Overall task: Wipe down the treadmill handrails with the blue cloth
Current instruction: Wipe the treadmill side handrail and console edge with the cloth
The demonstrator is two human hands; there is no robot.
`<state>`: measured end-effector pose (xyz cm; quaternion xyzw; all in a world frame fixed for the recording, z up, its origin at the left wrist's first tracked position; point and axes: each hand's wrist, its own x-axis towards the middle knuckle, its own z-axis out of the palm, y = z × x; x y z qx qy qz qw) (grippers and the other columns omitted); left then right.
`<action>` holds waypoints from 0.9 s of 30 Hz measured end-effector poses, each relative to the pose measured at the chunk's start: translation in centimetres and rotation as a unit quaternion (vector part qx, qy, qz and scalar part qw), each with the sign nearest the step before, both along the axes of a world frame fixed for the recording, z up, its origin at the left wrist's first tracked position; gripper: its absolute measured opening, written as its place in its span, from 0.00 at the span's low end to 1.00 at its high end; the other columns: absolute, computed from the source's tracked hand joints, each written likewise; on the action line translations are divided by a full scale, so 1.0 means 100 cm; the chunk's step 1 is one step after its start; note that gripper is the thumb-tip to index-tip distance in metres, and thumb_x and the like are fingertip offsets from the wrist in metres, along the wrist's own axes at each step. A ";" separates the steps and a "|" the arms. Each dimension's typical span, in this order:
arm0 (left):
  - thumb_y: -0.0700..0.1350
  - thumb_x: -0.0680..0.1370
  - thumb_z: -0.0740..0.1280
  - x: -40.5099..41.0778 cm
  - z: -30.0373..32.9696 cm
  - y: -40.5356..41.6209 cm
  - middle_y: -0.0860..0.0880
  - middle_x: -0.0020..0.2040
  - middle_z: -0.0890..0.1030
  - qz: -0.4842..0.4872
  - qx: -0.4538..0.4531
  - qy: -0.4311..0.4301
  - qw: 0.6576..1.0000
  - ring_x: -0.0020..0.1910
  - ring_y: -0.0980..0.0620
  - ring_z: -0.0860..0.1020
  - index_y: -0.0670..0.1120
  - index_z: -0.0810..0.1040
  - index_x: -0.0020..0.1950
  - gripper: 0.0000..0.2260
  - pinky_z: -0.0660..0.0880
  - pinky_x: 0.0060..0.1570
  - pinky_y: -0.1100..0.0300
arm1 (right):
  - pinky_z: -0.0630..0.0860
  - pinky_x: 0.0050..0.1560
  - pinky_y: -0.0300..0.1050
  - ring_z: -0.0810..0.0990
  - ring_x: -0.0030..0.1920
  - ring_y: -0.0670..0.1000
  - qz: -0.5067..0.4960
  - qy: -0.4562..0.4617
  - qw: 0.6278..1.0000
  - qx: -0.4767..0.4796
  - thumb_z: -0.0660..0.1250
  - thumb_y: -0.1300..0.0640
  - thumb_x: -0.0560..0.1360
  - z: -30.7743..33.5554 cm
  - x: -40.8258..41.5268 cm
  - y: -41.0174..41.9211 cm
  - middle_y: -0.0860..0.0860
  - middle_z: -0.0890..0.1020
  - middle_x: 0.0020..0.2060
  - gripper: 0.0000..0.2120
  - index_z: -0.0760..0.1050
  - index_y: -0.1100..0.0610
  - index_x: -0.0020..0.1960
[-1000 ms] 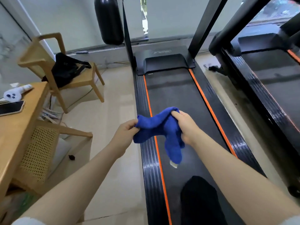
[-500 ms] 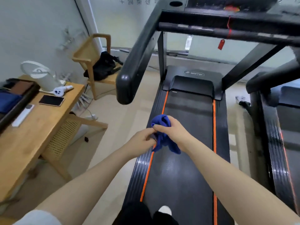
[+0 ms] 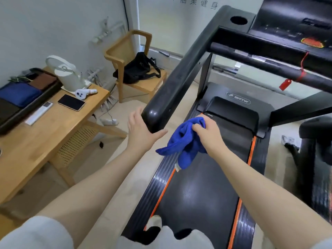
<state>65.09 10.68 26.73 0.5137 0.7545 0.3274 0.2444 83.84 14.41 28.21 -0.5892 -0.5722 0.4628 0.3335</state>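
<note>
- Head view: the left hand (image 3: 142, 131) is spread open, palm and fingers cupped against the rounded end of the left handrail (image 3: 181, 74), thumb below it; likely to steady the body or the rail before wiping.
- The right hand (image 3: 209, 133) is closed around a bunched blue cloth (image 3: 185, 141), holding it in the air just right of the rail's end and above the treadmill belt (image 3: 203, 186). The cloth is not touching the rail; loose folds and a small white tag hang down below the fist.
- Gathered into a wad like this, the cloth gives a thick pad to press along the rail, so I judge the wiping has not begun and the near end of the left handrail is the first target.
- The crossbar (image 3: 269, 62) under the console carries a red safety tag (image 3: 285, 83); the right handrail is mostly out of view.
- A wooden desk (image 3: 45, 141) with a phone (image 3: 71, 102) stands well apart on the left.
</note>
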 end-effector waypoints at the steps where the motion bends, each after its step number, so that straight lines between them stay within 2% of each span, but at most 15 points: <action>1: 0.53 0.63 0.77 0.001 -0.002 0.007 0.44 0.71 0.59 0.015 -0.028 -0.010 0.999 0.69 0.46 0.60 0.44 0.54 0.73 0.46 0.61 0.67 0.51 | 0.67 0.34 0.38 0.69 0.33 0.47 -0.007 -0.009 1.000 0.024 0.59 0.69 0.70 0.006 0.001 0.010 0.49 0.72 0.31 0.09 0.69 0.57 0.34; 3: 0.53 0.61 0.78 0.002 -0.006 0.016 0.43 0.71 0.59 0.049 -0.041 -0.033 0.997 0.68 0.45 0.63 0.43 0.53 0.73 0.49 0.63 0.66 0.51 | 0.65 0.33 0.38 0.68 0.33 0.48 -0.017 -0.019 0.997 0.079 0.59 0.68 0.70 0.022 -0.001 0.031 0.51 0.72 0.32 0.06 0.68 0.61 0.36; 5: 0.51 0.61 0.79 0.000 -0.009 0.022 0.44 0.69 0.62 0.088 -0.032 -0.045 0.995 0.65 0.45 0.67 0.44 0.56 0.71 0.46 0.66 0.63 0.52 | 0.65 0.29 0.35 0.67 0.30 0.45 0.001 -0.029 0.991 0.130 0.60 0.68 0.69 0.035 -0.007 0.048 0.49 0.71 0.30 0.08 0.67 0.57 0.35; 7: 0.51 0.61 0.79 0.000 -0.011 0.024 0.46 0.63 0.68 0.100 -0.021 -0.034 0.994 0.61 0.47 0.70 0.45 0.62 0.67 0.41 0.71 0.59 0.53 | 0.65 0.27 0.34 0.68 0.28 0.45 0.069 -0.041 0.981 0.176 0.62 0.67 0.69 0.044 -0.013 0.057 0.50 0.72 0.29 0.07 0.68 0.57 0.37; 9: 0.51 0.60 0.79 0.001 -0.011 0.022 0.50 0.56 0.71 0.094 -0.020 -0.004 0.995 0.55 0.51 0.72 0.46 0.67 0.62 0.35 0.71 0.50 0.56 | 0.67 0.29 0.36 0.71 0.30 0.51 0.138 -0.062 0.963 0.223 0.64 0.65 0.70 0.043 -0.017 0.062 0.54 0.75 0.31 0.04 0.69 0.60 0.41; 13: 0.50 0.61 0.79 0.008 -0.009 0.020 0.53 0.54 0.71 0.129 -0.011 -0.022 0.991 0.51 0.55 0.71 0.48 0.69 0.60 0.31 0.68 0.47 0.59 | 0.73 0.36 0.38 0.77 0.36 0.47 0.274 -0.061 0.936 0.213 0.65 0.58 0.74 0.031 -0.034 0.070 0.48 0.78 0.35 0.05 0.70 0.53 0.46; 15: 0.48 0.62 0.78 0.011 -0.011 0.019 0.53 0.54 0.72 0.146 -0.003 -0.042 0.988 0.52 0.54 0.72 0.49 0.70 0.60 0.30 0.68 0.48 0.59 | 0.76 0.47 0.45 0.78 0.46 0.50 0.341 -0.116 0.906 0.222 0.63 0.57 0.76 0.023 -0.051 0.072 0.50 0.80 0.44 0.05 0.72 0.56 0.52; 18: 0.49 0.61 0.74 0.013 -0.014 0.020 0.51 0.56 0.75 0.166 0.005 -0.060 0.984 0.52 0.52 0.74 0.49 0.71 0.59 0.28 0.71 0.50 0.57 | 0.64 0.63 0.43 0.71 0.62 0.52 0.416 -0.176 0.846 0.283 0.59 0.58 0.78 0.007 -0.073 0.068 0.53 0.78 0.57 0.12 0.72 0.58 0.61; 20: 0.48 0.60 0.69 0.013 -0.013 0.020 0.49 0.55 0.77 0.176 0.006 -0.071 0.982 0.53 0.49 0.76 0.48 0.72 0.59 0.28 0.73 0.51 0.55 | 0.59 0.70 0.46 0.69 0.68 0.54 0.445 -0.212 0.803 0.335 0.59 0.57 0.78 -0.005 -0.075 0.065 0.55 0.76 0.62 0.16 0.71 0.59 0.64; 22: 0.49 0.59 0.68 0.011 -0.014 0.020 0.48 0.55 0.78 0.176 -0.008 -0.072 0.982 0.54 0.49 0.76 0.49 0.71 0.60 0.29 0.72 0.50 0.58 | 0.63 0.69 0.51 0.73 0.65 0.55 0.424 -0.238 0.771 0.411 0.56 0.54 0.76 -0.016 -0.073 0.064 0.55 0.77 0.62 0.19 0.73 0.59 0.64; 24: 0.54 0.55 0.68 0.010 -0.012 0.020 0.49 0.54 0.77 0.172 -0.022 -0.069 0.982 0.53 0.50 0.76 0.50 0.71 0.58 0.31 0.69 0.47 0.61 | 0.67 0.66 0.51 0.77 0.60 0.56 0.405 -0.254 0.744 0.467 0.54 0.53 0.75 -0.022 -0.075 0.068 0.55 0.80 0.58 0.19 0.77 0.57 0.59; 27: 0.59 0.51 0.71 0.006 -0.008 0.023 0.50 0.54 0.77 0.153 -0.038 -0.067 0.985 0.53 0.52 0.75 0.50 0.71 0.58 0.37 0.71 0.49 0.59 | 0.65 0.61 0.49 0.78 0.56 0.56 0.403 -0.273 0.715 0.502 0.55 0.54 0.75 -0.022 -0.082 0.080 0.54 0.82 0.53 0.16 0.77 0.56 0.55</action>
